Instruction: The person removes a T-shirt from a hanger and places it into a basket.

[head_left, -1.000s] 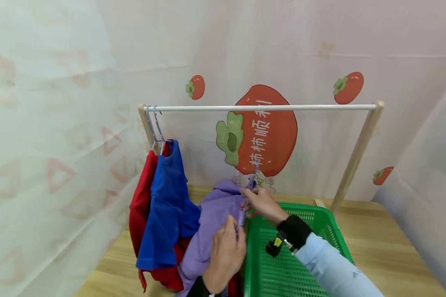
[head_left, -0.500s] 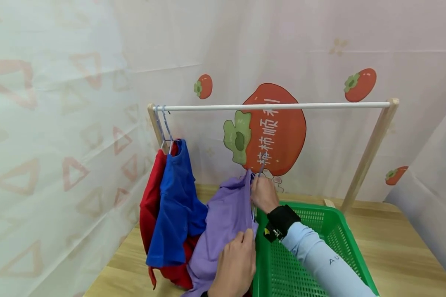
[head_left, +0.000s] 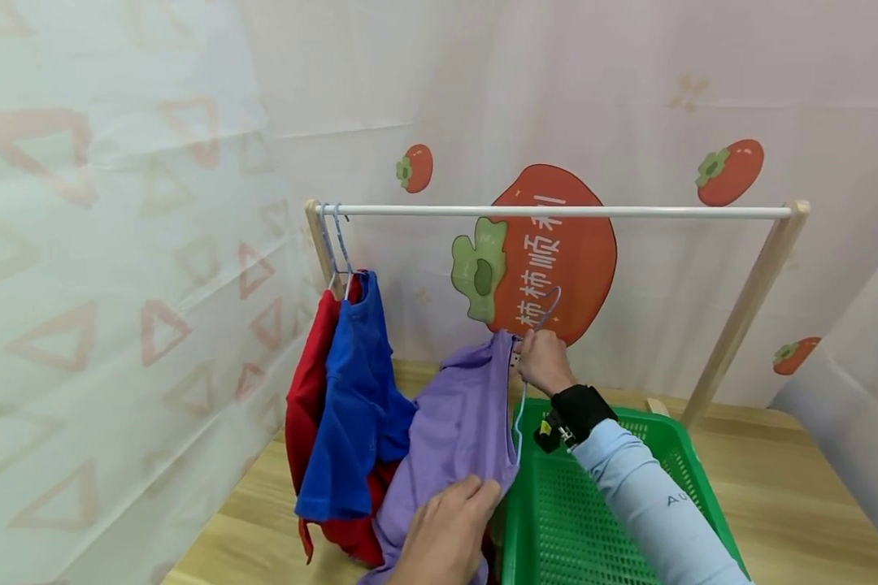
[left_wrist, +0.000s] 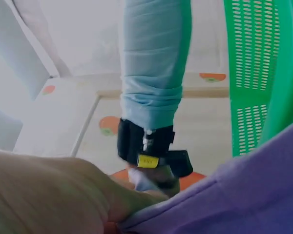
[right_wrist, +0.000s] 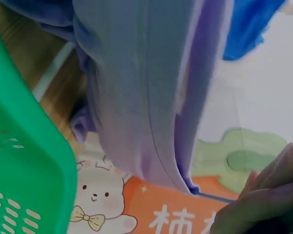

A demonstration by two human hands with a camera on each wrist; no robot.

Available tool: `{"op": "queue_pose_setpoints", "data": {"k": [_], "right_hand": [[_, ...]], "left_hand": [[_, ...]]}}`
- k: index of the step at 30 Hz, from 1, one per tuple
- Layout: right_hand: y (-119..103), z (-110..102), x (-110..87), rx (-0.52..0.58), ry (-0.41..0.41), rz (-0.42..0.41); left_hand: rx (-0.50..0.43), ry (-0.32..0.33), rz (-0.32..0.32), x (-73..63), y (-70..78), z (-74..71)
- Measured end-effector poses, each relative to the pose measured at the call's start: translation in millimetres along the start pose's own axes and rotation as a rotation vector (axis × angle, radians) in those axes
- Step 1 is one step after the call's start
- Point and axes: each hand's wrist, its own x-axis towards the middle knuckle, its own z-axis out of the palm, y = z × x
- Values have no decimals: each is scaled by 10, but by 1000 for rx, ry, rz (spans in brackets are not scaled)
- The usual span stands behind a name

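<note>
A purple garment (head_left: pixel 461 414) hangs between my two hands, its open edge drawn taut from top to bottom. My left hand (head_left: pixel 449 528) pinches the lower end of that edge; in the left wrist view the purple cloth (left_wrist: pixel 239 195) runs out from under the fingers. My right hand (head_left: pixel 545 361) grips a thin blue clothes hanger (head_left: pixel 521 418) near its hook. One arm of the hanger slopes down along the opening to the garment's lower corner. In the right wrist view, the blue wire (right_wrist: pixel 215 197) runs from the right fingers to the garment's upper corner.
A white rail (head_left: pixel 629 212) on wooden posts spans the back. Red (head_left: pixel 310 390) and blue (head_left: pixel 354 406) garments hang on hangers at its left end. A green basket (head_left: pixel 512 520) stands on the wooden table (head_left: pixel 797 479), right of the purple garment and under my right arm.
My hands have drawn apart, the right upward with the hanger and the left downward with the cloth. The garment's edge has stretched out, and the hanger hook has turned into clear view.
</note>
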Motion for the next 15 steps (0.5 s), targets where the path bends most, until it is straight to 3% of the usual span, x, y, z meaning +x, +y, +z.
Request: {"op": "queue_pose_setpoints", "data": {"k": [3,5,9,12,15], "right_hand": [[58,-148,-12,69,-45,30],[85,-284,-43,116,-91,47],[120,-526,-203,151,-158,28],[117,-603,-409,82,-173,-50],[81,-623,-641,36,-185,-104]], "left_hand": [[-68,-93,-18,-3,-48,-38],[-158,-102,-21,3,-129,-20],[-338,32,-100,101,-346,99],[-399,161,-215,280,-492,194],[-436,206,-298,479,-622,272]]}}
